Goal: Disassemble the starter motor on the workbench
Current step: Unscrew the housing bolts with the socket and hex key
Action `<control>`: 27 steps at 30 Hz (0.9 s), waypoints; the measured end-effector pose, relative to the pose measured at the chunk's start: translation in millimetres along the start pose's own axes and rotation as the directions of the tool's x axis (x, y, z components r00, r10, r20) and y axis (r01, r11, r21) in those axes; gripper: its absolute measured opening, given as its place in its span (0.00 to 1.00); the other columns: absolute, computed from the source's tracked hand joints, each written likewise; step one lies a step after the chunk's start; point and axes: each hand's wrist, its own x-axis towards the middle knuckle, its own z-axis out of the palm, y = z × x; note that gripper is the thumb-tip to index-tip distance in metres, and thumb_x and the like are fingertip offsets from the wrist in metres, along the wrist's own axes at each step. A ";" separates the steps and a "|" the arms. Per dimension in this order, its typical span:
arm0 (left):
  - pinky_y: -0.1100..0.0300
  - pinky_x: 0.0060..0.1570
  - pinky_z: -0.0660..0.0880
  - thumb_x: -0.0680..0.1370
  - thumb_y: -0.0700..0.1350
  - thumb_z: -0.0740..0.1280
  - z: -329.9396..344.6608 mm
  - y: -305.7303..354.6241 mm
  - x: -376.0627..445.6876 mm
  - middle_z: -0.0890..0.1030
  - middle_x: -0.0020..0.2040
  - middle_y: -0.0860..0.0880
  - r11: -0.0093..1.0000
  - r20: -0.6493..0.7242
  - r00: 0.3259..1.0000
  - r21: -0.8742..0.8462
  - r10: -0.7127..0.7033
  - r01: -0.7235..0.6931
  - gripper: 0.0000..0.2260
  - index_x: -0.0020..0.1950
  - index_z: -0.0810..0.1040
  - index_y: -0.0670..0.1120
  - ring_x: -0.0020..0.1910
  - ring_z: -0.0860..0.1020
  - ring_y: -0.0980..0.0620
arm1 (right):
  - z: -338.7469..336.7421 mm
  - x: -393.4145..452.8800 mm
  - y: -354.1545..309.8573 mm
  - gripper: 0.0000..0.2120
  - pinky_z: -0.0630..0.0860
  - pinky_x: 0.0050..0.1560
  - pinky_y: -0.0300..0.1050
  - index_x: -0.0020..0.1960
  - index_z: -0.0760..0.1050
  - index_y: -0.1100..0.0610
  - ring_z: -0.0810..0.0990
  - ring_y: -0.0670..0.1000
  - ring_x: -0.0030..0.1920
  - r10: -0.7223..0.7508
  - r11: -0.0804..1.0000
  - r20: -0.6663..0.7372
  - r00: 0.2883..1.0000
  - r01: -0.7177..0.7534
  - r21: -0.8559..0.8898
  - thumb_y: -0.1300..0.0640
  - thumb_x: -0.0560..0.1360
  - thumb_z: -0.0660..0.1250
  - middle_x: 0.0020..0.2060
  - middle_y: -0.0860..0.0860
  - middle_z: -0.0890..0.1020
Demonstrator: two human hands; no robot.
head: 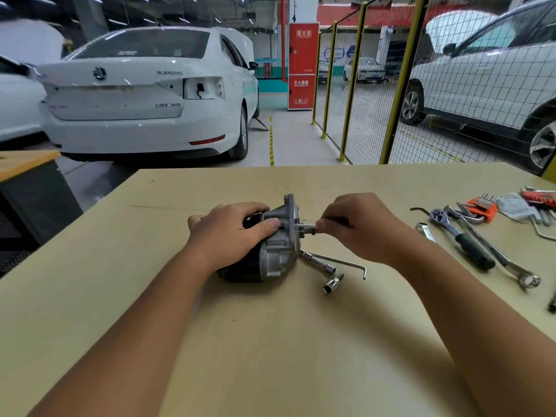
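Bracing the black-and-silver cast-metal starter motor point(264, 251) with my curled left hand point(228, 233), my right hand point(358, 227) pinches a small driver tool point(307, 228) at its flange fastener; next, steady turning.

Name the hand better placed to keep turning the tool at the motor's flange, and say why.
Right. The right hand already pinches the small driver seated at the starter motor flange, while the left hand grips the motor body, steadying it on the workbench.
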 end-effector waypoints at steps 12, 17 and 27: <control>0.49 0.55 0.57 0.68 0.80 0.48 1.6 0.7 0.1 0.80 0.63 0.66 1.000 -0.019 1.000 -0.001 -0.009 0.008 0.32 0.65 0.75 0.71 0.66 0.74 0.55 | 2.4 -0.9 -3.8 0.06 0.75 0.44 0.51 0.41 0.81 0.50 0.76 0.47 0.39 -0.012 0.998 -0.128 0.992 0.004 -0.063 0.51 0.71 0.77 0.36 0.41 0.78; 0.50 0.55 0.56 0.66 0.80 0.50 1.8 -0.6 0.6 0.79 0.63 0.67 1.000 -0.020 1.000 0.000 -0.019 0.019 0.32 0.65 0.75 0.72 0.66 0.73 0.55 | 6.6 -1.1 2.5 0.06 0.70 0.38 0.40 0.42 0.80 0.51 0.75 0.43 0.37 0.006 0.997 -0.089 0.996 0.000 0.072 0.51 0.75 0.73 0.34 0.45 0.78; 0.51 0.55 0.55 0.63 0.82 0.51 1.0 -0.5 0.3 0.79 0.64 0.66 1.000 -0.012 1.000 0.002 -0.016 0.016 0.35 0.66 0.74 0.73 0.67 0.73 0.54 | 5.3 -1.2 -3.4 0.05 0.76 0.45 0.51 0.41 0.85 0.50 0.77 0.50 0.41 0.016 0.999 -0.110 0.994 -0.021 -0.043 0.50 0.72 0.76 0.37 0.43 0.80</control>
